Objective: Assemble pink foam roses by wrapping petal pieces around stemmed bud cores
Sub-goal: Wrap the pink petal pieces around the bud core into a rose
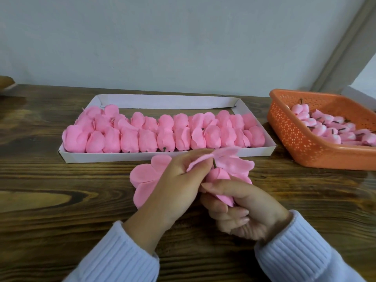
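My right hand (240, 208) grips a pink foam bud core (218, 175), its dark stem (215, 164) pointing up and away from me. My left hand (179, 180) pinches a pink petal piece (234, 161) that sits on the stem above the bud. A stack of flat pink petal pieces (144, 180) lies on the wooden table under and left of my left hand. Behind them, a white cardboard tray (101, 157) holds two rows of finished pink roses (146, 135).
An orange perforated plastic basket (301, 143) at the right holds several stemmed bud cores (329, 129). The dark wooden table (61, 200) stretches left and toward me. A pale wall stands behind the tray. A brown object (6, 82) shows at the far left edge.
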Tool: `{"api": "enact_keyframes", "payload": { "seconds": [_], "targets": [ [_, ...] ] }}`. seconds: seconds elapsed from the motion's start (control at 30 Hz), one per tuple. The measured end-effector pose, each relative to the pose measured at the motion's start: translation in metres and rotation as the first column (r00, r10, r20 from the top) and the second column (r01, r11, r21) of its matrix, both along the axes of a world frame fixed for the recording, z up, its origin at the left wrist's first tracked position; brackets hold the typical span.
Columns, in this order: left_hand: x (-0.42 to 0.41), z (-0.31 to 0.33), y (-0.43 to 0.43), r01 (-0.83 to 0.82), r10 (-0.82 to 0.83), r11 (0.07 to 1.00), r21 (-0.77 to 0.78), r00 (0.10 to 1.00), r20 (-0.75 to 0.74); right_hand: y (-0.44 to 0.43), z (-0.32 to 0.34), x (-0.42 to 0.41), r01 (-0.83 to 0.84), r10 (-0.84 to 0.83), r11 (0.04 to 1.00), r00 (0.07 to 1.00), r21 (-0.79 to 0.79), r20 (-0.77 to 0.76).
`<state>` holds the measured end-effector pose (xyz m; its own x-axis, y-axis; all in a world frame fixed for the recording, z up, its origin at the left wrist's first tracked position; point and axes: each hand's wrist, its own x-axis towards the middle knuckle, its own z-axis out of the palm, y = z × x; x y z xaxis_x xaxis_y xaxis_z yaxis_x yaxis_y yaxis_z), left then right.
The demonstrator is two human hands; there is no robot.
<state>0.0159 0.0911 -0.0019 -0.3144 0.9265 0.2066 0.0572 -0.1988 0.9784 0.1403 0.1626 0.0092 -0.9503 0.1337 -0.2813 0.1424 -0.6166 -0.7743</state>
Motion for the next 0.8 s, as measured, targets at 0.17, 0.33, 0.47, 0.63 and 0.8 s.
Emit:
{"api": "enact_keyframes", "payload": {
  "seconds": [0.17, 0.33, 0.47, 0.63, 0.8],
  "targets": [
    [0.0018, -0.0012, 0.001, -0.067, 0.067, 0.998, -0.012, 0.995, 0.072, 0.0, 0.0007, 0.0003, 0.008, -0.007, 0.999, 1.0, -0.041, 0.027],
    [0.0009, 0.0001, -0.0007, -0.026, 0.026, 1.0, 0.015, 1.0, 0.014, 0.0011, 0.0008, -0.0001, -0.006, 0.006, 1.0, 1.0, -0.025, 0.021],
    [0.0015, 0.001, -0.0036, 0.104, -0.103, 0.994, 0.029, 0.994, -0.022, 0.0019, -0.0036, -0.0004, 0.065, -0.068, 0.994, 0.997, -0.085, -0.031],
    [-0.0021, 0.0056, -0.002, 0.104, -0.111, 0.992, 0.065, 0.988, 0.111, 0.0014, -0.0055, -0.0023, 0.191, -0.21, 0.975, 0.958, -0.113, -0.198],
    [-0.0026, 0.008, -0.0036, -0.018, -0.013, 0.989, 0.148, 0.978, 0.207, -0.0003, -0.0053, -0.0065, 0.277, -0.3, 0.953, 0.921, -0.121, -0.249]
  ]
}}
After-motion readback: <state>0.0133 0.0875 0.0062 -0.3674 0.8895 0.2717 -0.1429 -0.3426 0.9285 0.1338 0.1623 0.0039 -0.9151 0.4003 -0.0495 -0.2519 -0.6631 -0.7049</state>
